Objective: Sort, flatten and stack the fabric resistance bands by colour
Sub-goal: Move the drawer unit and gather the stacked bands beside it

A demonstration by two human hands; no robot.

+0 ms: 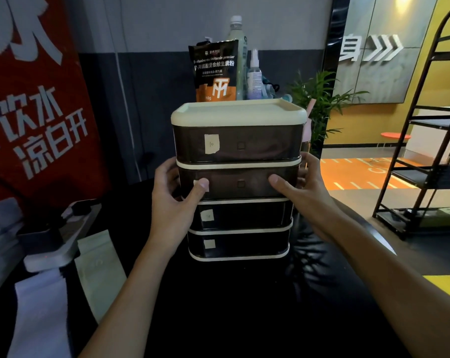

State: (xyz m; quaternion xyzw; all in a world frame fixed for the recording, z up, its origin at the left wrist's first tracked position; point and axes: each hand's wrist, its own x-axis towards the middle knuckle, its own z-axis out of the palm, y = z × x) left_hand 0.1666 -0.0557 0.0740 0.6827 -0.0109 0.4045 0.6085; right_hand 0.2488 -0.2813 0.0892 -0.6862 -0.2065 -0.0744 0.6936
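Fabric resistance bands are nowhere in plain sight. If they are here, they lie behind the dark tinted fronts of the drawer unit, which stands upright on the bench straight ahead of you, and those fronts are too dim to see through.

Your left hand and right hand clasp the second drawer from the top, one at each end. Each thumb presses flat on the front face, and the fingers wrap round the side, partly out of view. That drawer's long axis runs across you, left to right, and it sits squarely between the hands, so neither hand is nearer. Its travel, by my reading, is straight toward your chest.

The coming move likely turns on pulling evenly along that line (a lopsided tug could skew the drawer in its frame or drag the whole unit forward). Mind the load above: a powder pouch, a bottle and a spray bottle stand toward the back of the cream lid, and a jolt may tip them. Judging by how things lie, sorting has not yet begun.
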